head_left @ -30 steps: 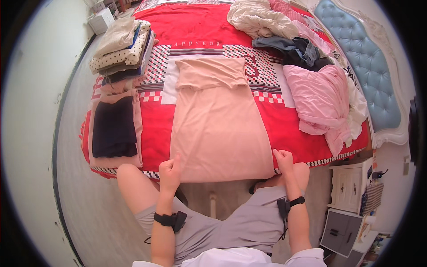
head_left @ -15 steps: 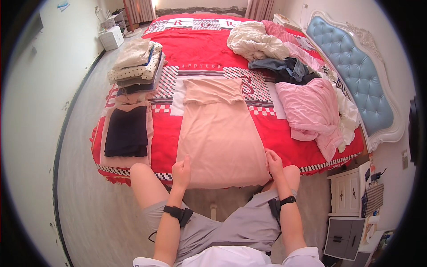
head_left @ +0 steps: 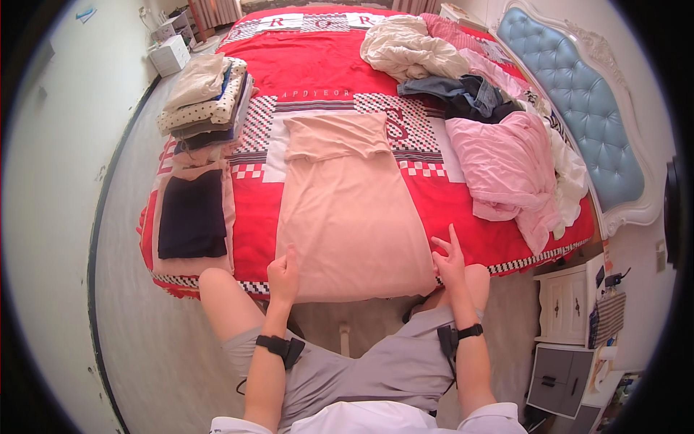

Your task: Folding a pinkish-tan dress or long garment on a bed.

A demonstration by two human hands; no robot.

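A pale pink skirt-like garment point(head_left: 350, 231) lies spread flat on the bed, its far end folded over into a wide band. Its near hem reaches the bed's front edge. My left hand point(head_left: 283, 278) is closed at the left side of the garment near the hem, fingers curled and pressed on its edge. On the opposite side, my right hand point(head_left: 450, 262) has its fingers spread beside the garment's lower right edge and holds nothing.
On the left, a folded navy garment point(head_left: 193, 215) lies on a folded pink one, with a stack of folded clothes point(head_left: 202, 105) behind. Crumpled pink clothing point(head_left: 502, 166), jeans point(head_left: 452, 94) and cream fabric point(head_left: 412, 47) heap at the right before the blue headboard point(head_left: 578, 108).
My right hand has let go of the garment's right edge and spread its fingers. My left hand stays at the left edge. The whole view has shifted slightly.
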